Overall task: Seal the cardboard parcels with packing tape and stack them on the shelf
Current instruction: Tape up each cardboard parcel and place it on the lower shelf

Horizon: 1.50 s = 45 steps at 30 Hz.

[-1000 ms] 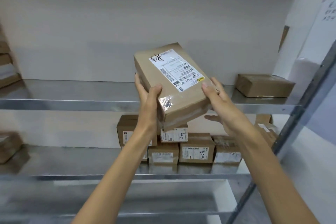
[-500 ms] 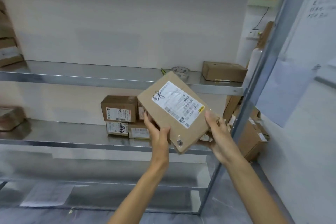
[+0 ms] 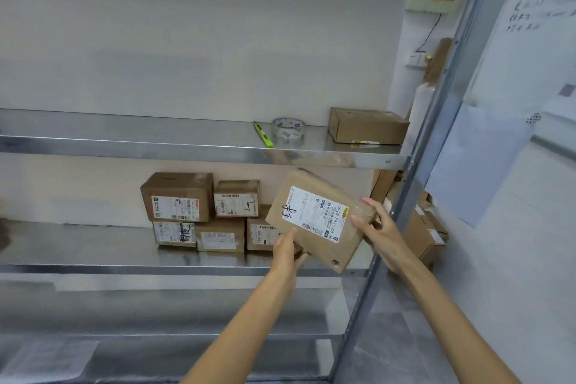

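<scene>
There's the parcel (image 3: pixel 314 221), held before the shelf (image 3: pixel 93 246), tilted (long axis dropping rightward): left hand (image 3: pixel 286 249) clutches its lower edge, right hand (image 3: pixel 380 234) its taped end. The stack (image 3: pixel 177 196) lies just left, nearer the left hand.

The left hand (image 3: pixel 288 248) grips a tilted parcel (image 3: pixel 314 221) (label facing up) by its lower left edge, and the right hand (image 3: pixel 378 229) pinches its right end. Behind it, boxes (image 3: pixel 177 196) sit stacked on the middle shelf (image 3: pixel 124 268). The upper shelf (image 3: pixel 156 150) carries a green cutter (image 3: pixel 262 134), a tape roll (image 3: pixel 288 131) and one box (image 3: pixel 367 126).
</scene>
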### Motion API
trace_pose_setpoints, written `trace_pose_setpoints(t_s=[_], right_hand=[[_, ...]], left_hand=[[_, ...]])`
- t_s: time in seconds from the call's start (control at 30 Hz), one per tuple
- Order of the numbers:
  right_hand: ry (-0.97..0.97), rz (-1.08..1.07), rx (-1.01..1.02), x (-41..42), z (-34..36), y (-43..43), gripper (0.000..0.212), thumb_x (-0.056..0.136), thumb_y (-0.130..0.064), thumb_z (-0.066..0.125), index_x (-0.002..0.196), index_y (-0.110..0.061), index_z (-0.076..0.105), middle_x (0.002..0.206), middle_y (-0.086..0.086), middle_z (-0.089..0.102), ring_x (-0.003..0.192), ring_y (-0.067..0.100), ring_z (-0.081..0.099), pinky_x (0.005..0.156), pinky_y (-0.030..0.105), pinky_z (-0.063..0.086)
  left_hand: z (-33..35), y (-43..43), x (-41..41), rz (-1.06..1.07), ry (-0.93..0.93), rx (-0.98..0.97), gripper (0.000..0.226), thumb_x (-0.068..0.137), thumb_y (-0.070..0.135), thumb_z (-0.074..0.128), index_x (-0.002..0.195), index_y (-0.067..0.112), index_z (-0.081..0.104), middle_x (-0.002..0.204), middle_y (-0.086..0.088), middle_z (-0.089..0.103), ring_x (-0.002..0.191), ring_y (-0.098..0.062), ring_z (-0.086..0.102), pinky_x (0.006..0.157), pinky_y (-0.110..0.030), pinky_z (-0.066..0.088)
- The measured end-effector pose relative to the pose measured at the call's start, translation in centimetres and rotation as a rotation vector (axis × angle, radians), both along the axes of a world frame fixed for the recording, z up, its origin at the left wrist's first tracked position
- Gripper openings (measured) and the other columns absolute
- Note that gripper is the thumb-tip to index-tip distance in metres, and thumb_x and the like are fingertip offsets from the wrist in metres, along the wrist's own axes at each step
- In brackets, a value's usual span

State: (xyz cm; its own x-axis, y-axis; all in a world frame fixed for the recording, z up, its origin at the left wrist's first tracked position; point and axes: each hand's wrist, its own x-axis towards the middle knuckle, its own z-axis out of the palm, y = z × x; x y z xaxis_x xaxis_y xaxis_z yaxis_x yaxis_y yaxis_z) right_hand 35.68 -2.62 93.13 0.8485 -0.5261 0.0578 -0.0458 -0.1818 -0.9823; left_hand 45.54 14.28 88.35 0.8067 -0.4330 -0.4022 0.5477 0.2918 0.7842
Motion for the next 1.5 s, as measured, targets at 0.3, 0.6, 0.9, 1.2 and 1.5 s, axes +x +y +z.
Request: trace_pose_setpoints(t_s=[0.3, 0.6, 0.9, 1.2, 1.5], right_hand=[[0.027, 0.049, -0.147, 9.2, -2.0, -5.8, 0.043, 0.087, -0.028, 0.068, 0.126, -0.033, 0.051, 0.130, -0.001, 0.051, 0.113, 0.009, 0.053, 0.085, 0.017, 0.051], [0.057, 0.064, -0.275, 14.2, -3.5, -9.5, 0.044, 0.090, 0.013, 0.051, 0.124, -0.015, 0.053, 0.119, -0.005, 0.054, 0.111, 0.003, 0.054, 0.081, 0.002, 0.041], [0.157, 0.114, -0.178, 18.2, -5.1, -10.6, 0.017, 0.093, 0.001, 0.054, 0.104, -0.010, 0.059, 0.096, -0.002, 0.064, 0.096, 0.014, 0.061, 0.079, 0.018, 0.047], [0.197, 0.162, -0.142, 19.1, -5.4, -9.0, 0.028, 0.098, -0.006, 0.049, 0.121, -0.022, 0.046, 0.097, -0.010, 0.059, 0.104, 0.010, 0.054, 0.092, 0.025, 0.039], [0.189, 0.281, -0.223, 18.5, -5.7, -7.8, 0.049, 0.100, -0.026, 0.046, 0.140, -0.039, 0.021, 0.125, -0.009, 0.052, 0.118, 0.008, 0.048, 0.101, 0.028, 0.037]], left_hand=[[-1.5, -3.7, 7.9, -0.001, 0.144, 0.000, 0.063, 0.097, -0.001, 0.041, 0.150, 0.011, 0.010, 0.104, -0.020, 0.061, 0.095, -0.032, 0.064, 0.089, -0.041, 0.052], [-3.5, -6.0, 11.3, 0.021, 0.290, -0.065, 0.027, 0.093, -0.010, 0.035, 0.115, -0.002, 0.048, 0.091, -0.015, 0.056, 0.070, -0.020, 0.057, 0.098, -0.044, 0.046], [-4.5, -6.2, 13.1, 0.171, 0.405, -0.088, 0.019, 0.092, -0.009, 0.037, 0.080, 0.001, 0.049, 0.082, -0.015, 0.053, 0.076, -0.024, 0.053, 0.096, -0.047, 0.042], [-4.4, -5.2, 13.9, 0.230, 0.338, -0.006, 0.017, 0.093, -0.003, 0.041, 0.083, 0.007, 0.052, 0.086, -0.011, 0.055, 0.080, -0.020, 0.052, 0.095, -0.048, 0.041], [-4.9, -4.3, 14.0, 0.238, 0.322, 0.038, 0.018, 0.095, 0.000, 0.041, 0.086, 0.010, 0.053, 0.094, -0.010, 0.056, 0.086, -0.020, 0.053, 0.090, -0.043, 0.041]])
